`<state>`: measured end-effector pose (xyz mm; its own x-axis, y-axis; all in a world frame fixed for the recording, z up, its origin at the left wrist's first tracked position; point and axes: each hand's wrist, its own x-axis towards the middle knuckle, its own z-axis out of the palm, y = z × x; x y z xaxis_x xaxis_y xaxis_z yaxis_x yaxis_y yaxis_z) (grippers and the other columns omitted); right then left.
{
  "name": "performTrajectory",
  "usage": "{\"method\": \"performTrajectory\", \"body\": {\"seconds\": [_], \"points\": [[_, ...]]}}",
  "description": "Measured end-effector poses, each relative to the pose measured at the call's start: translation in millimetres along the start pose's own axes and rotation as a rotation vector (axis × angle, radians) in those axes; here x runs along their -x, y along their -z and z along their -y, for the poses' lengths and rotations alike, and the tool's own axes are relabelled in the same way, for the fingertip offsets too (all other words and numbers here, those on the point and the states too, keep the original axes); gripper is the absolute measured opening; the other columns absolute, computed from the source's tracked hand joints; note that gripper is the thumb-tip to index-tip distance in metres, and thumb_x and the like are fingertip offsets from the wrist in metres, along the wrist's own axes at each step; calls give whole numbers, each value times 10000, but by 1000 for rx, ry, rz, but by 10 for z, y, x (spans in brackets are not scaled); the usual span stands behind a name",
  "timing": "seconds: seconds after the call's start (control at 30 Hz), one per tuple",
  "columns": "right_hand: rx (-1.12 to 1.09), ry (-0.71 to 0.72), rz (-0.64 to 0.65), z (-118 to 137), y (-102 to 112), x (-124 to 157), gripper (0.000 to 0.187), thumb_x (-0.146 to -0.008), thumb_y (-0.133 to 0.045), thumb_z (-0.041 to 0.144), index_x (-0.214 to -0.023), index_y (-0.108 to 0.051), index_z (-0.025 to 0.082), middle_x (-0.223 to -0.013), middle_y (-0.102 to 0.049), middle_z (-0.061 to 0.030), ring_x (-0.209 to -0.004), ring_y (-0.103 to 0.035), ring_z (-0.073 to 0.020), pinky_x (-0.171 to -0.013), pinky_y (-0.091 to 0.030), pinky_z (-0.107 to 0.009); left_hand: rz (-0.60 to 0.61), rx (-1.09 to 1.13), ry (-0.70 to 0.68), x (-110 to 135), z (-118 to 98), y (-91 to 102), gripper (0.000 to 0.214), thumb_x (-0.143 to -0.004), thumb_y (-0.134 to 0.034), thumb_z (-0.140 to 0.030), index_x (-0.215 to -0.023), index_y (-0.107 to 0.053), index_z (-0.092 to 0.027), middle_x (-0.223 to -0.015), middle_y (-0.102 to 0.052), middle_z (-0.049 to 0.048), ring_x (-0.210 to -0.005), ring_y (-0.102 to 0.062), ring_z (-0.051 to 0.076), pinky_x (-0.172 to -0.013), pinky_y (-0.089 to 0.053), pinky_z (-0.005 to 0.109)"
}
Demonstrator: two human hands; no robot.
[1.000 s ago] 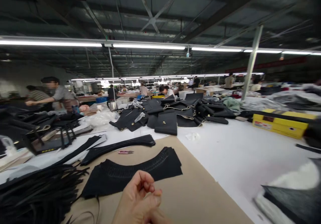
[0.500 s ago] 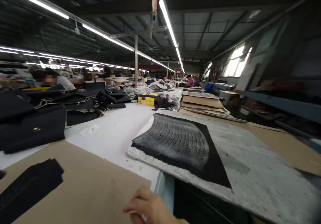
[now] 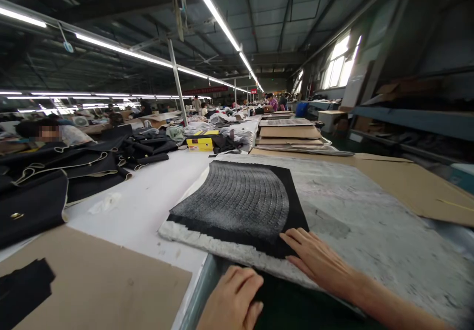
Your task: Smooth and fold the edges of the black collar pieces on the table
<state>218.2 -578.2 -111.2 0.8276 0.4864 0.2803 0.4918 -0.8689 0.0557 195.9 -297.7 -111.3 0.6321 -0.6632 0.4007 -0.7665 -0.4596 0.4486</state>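
A black fabric piece (image 3: 240,199) with curved quilted stitching lies on a grey-white felt pad (image 3: 363,221). My right hand (image 3: 318,261) rests open and flat on the near right corner of that black piece, fingers stretched out. My left hand (image 3: 233,300) lies at the bottom edge, fingers curled loosely over the near edge of the table beside the pad; nothing shows in it.
A brown cardboard sheet (image 3: 96,280) with a black cut piece (image 3: 22,290) lies at lower left. Black bags (image 3: 55,172) pile up at left, a yellow box (image 3: 200,143) and stacked boards (image 3: 289,132) farther back. Other people work in the background.
The view has swung right from the cardboard to the felt pad. My right hand has come into view and settled on the black quilted piece; my left hand moved to the table edge.
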Motion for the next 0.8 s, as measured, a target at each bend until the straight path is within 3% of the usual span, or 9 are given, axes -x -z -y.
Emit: {"method": "performTrajectory", "body": {"seconds": [0.1,0.2,0.4,0.57,0.67,0.8], "points": [[18,27,49,-66,2,-61,277,-870,-618,108,-1136,-553,151,-1059,-532,-89,-941,-544,-270,-817,-506,-437,55,-152,-2,-416,104,-177,494,-808,-533,0,-1256,-519,-209,-1244,-544,36,-1090,-480,241,-985,-437,383],[9,58,90,-163,-22,-102,246,-864,-628,71,-1082,-551,155,-1014,-518,-70,-896,-532,-256,-782,-497,-410,79,-265,-6,-575,194,-341,517,-827,-591,-9,-1287,-494,-222,-1284,-526,21,-1085,-467,244,-958,-447,402],[51,219,116,-334,-125,-202,272,-779,-502,-81,-894,-523,164,-906,-491,-40,-749,-505,-214,-653,-425,-313,112,-376,2,-554,337,-525,510,-847,-652,-63,-1303,-491,-225,-1335,-495,28,-1073,-462,257,-906,-462,412],[114,327,87,-426,-211,-283,243,-783,-469,-59,-865,-506,167,-868,-481,-46,-716,-491,-204,-598,-378,-287,122,-416,17,-566,340,-568,508,-836,-673,-62,-1291,-502,-211,-1347,-490,7,-1078,-462,272,-898,-460,430],[50,311,99,-467,-210,-309,189,-825,-468,-16,-859,-508,166,-863,-491,-46,-708,-496,-190,-594,-376,-283,112,-427,13,-595,337,-590,493,-847,-678,-90,-1293,-503,-205,-1319,-512,23,-1068,-473,270,-896,-457,414],[-195,206,132,-533,-88,-344,149,-890,-424,59,-838,-501,175,-856,-507,-34,-708,-519,-169,-583,-377,-273,98,-439,7,-660,337,-622,516,-866,-672,-127,-1331,-469,-222,-1274,-529,38,-1057,-477,265,-876,-460,401]]}}
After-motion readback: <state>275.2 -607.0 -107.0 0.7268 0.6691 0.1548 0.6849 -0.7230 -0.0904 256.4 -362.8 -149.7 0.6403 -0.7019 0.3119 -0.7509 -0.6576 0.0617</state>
